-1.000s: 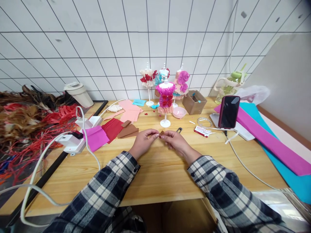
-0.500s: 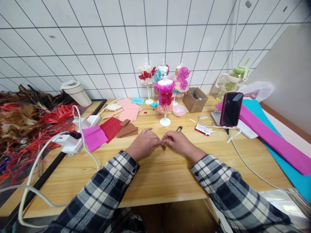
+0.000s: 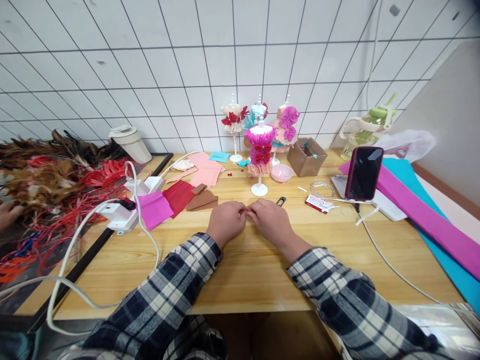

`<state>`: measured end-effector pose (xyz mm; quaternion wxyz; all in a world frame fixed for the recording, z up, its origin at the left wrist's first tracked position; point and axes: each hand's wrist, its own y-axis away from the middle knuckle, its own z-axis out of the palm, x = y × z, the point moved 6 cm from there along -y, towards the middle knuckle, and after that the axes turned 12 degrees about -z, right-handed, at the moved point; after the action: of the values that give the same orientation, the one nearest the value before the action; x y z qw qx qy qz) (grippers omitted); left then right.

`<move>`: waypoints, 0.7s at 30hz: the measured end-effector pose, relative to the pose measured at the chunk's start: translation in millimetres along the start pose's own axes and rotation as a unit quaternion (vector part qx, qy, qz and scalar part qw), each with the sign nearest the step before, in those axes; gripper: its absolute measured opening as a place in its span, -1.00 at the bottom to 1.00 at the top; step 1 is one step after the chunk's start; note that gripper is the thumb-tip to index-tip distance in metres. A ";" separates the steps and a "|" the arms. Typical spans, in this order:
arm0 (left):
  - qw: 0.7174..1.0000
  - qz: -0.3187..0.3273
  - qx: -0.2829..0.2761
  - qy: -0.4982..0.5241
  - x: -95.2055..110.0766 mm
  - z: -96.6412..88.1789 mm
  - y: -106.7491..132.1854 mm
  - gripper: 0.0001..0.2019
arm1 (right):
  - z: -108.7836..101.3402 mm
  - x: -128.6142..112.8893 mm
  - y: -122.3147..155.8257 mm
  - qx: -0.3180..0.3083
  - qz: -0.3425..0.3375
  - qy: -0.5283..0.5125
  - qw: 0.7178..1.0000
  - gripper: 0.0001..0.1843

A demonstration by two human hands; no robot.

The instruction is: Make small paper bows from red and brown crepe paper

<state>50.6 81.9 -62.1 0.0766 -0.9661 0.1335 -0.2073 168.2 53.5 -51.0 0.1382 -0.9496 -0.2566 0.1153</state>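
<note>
Both hands over wood table (image 3: 258,280), approx. ctr., nearer edge side of front mini dress-form (image 3: 260,152). L hand (image 3: 228,222) & R hand (image 3: 272,222): fingers curled, fingertips tog. at mid. Any small pc. betw. them hidden by fingers; can't tell if either grip is clamped on it.

Front dress-form upright on rd. white base, just beyond hands; magenta bodice, red bow, pink ruffle. Three more dress-forms (image 3: 234,120) stand behind, nr. tiled wall (image 3: 180,65).

L of hands: brown paper (image 3: 204,201), nearest L hand, w/ small folded pc. on top; then red paper (image 3: 179,198), magenta paper (image 3: 153,212); pink paper (image 3: 205,172) behind. White power strip (image 3: 122,217) farther L.

R side: small dark tool (image 3: 281,201) nr. R hand; pink bowl (image 3: 282,175) & cardboard box (image 3: 305,164) beyond; red-white packet (image 3: 317,204); smartphone (image 3: 363,174) propped up.

Far L edge: second person's hand (image 3: 9,215) by feathers (image 3: 56,180).
</note>
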 end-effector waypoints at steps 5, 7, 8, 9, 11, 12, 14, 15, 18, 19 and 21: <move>0.960 -0.131 -0.015 0.245 -26.3 3.2 -8.4 -0.77 | -1.0 -1.4 4.6 0.018 -0.005 -0.048 0.999 -0.72; 0.928 -0.156 -0.020 0.339 -30.9 5.2 -10.5 -0.74 | -1.0 1.4 4.4 0.046 0.002 -0.097 0.994 -0.73; 0.913 -0.161 -0.024 0.374 -31.4 6.3 -11.0 -0.71 | -0.5 4.3 3.9 0.067 0.014 -0.133 0.989 -0.75; 0.901 -0.161 -0.027 0.401 -30.9 7.5 -11.1 -0.70 | 0.9 8.1 3.3 0.090 0.031 -0.179 0.979 -0.79; 0.887 -0.150 -0.032 0.436 -28.2 9.3 -10.2 -0.69 | 8.4 17.7 2.1 0.119 0.083 -0.290 0.946 -0.86; 0.886 -0.137 -0.031 0.442 -26.3 9.0 -9.4 -0.70 | 14.7 22.4 1.7 0.119 0.114 -0.353 0.921 -0.88; 0.902 -0.090 -0.018 0.423 -21.2 4.8 -7.3 -0.73 | 29.1 28.7 1.8 0.092 0.167 -0.472 0.861 -0.87; 0.916 -0.057 -0.010 0.397 -17.6 1.2 -6.1 -0.75 | 35.4 30.3 2.3 0.072 0.183 -0.518 0.833 -0.83; 0.960 0.065 -0.006 0.274 -2.8 -9.3 -0.8 -0.80 | 43.8 35.6 4.9 0.029 0.188 -0.571 0.799 -0.75; 0.967 0.105 -0.014 0.231 2.5 -11.4 1.4 -0.79 | 43.8 38.2 5.8 0.022 0.180 -0.562 0.807 -0.75; 0.971 0.173 -0.037 0.160 11.8 -12.8 5.9 -0.77 | 40.6 43.0 6.6 0.018 0.149 -0.519 0.842 -0.80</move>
<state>54.2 71.6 -47.3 0.0527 -0.8846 0.3171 -0.3380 195.7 78.6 -97.4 -0.0171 -0.7750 -0.1446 0.6149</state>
